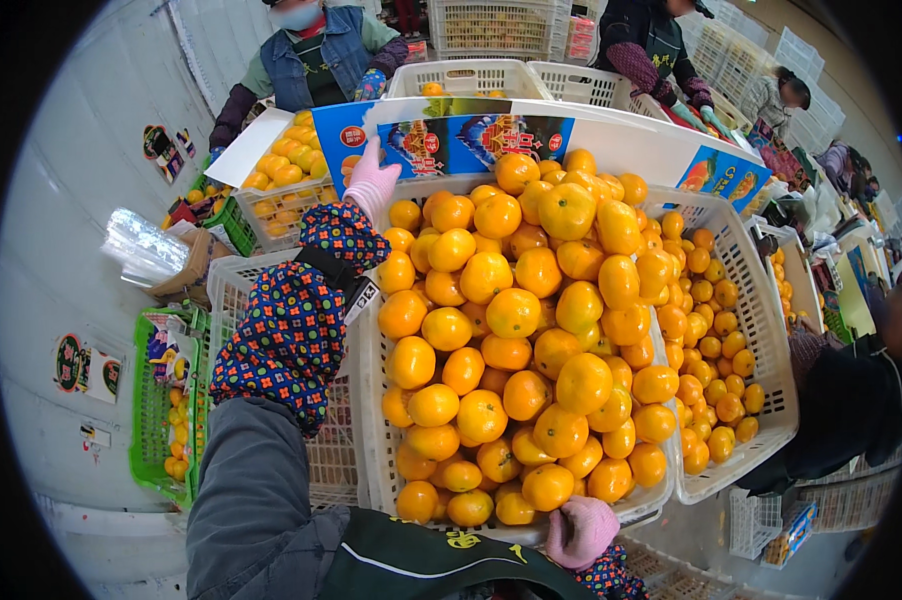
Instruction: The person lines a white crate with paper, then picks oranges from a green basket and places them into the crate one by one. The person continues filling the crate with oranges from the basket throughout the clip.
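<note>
My left hand (373, 185), in a pink glove, lies against a blue printed cardboard flap (343, 130) at the far left corner of a white plastic crate (376, 430). Its forefinger points up and its thumb stands apart. Glossy orange mandarins (514, 313) are heaped in this crate above the rim. At the crate's near edge is my right hand (583, 532), also pink-gloved, with its fingers curled; what they close on, if anything, is hidden. Flower-patterned sleeve covers (281, 335) reach both my wrists, and a black strap circles the left one.
Another white crate (736, 250) of smaller mandarins adjoins on the right. A green basket (151, 440) and a mandarin-filled crate (301, 205) stand left. Across from me is a masked person (321, 60); another person (661, 50) works at the back right. A dark-clothed person (836, 400) is close on the right.
</note>
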`<action>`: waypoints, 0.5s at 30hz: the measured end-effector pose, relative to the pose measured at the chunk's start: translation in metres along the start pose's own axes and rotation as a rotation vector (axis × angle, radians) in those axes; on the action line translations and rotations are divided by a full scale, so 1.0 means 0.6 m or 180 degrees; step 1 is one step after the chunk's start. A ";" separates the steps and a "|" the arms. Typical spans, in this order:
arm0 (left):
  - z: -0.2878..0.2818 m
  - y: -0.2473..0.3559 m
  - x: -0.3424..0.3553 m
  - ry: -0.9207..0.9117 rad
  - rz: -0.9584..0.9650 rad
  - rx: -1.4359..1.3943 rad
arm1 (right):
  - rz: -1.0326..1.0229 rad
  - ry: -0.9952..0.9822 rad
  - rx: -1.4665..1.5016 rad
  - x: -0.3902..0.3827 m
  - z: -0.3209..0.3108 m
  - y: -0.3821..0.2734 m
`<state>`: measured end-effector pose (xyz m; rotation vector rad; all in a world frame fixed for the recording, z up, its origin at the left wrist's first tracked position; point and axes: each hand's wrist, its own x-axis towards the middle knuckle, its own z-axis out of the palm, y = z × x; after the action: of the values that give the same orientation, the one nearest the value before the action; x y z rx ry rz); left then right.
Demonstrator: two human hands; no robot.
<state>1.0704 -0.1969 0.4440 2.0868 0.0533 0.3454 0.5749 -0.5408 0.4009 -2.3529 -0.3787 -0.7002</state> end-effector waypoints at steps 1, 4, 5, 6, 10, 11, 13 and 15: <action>0.001 0.008 -0.009 -0.0054 -0.0127 -0.0249 | -0.0003 0.0008 0.0000 0.000 0.001 0.000; -0.004 0.027 -0.033 0.0007 -0.0037 -0.0009 | -0.0011 0.0033 0.0003 -0.001 0.001 0.001; -0.006 0.032 -0.038 0.0030 -0.0001 0.0065 | 0.0019 -0.0007 0.0000 -0.002 0.001 0.001; -0.008 0.035 -0.042 0.0076 0.0017 0.0197 | -0.0012 0.0018 0.0008 -0.002 0.000 0.001; -0.010 0.034 -0.048 0.0210 0.0155 0.0395 | 0.0043 -0.0059 0.0015 -0.001 -0.002 0.001; -0.009 0.031 -0.049 0.0242 0.0115 0.0352 | 0.0058 -0.0070 0.0015 0.000 -0.002 0.000; -0.005 0.024 -0.053 0.0411 0.0388 0.0649 | 0.0031 -0.0055 0.0008 0.002 -0.003 -0.001; -0.006 0.020 -0.056 0.0507 0.0605 0.0898 | 0.0004 -0.0036 -0.0004 0.003 -0.003 -0.002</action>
<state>1.0360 -0.2061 0.4485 2.3455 -0.0021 0.6512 0.5752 -0.5406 0.4037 -2.3589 -0.3817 -0.6868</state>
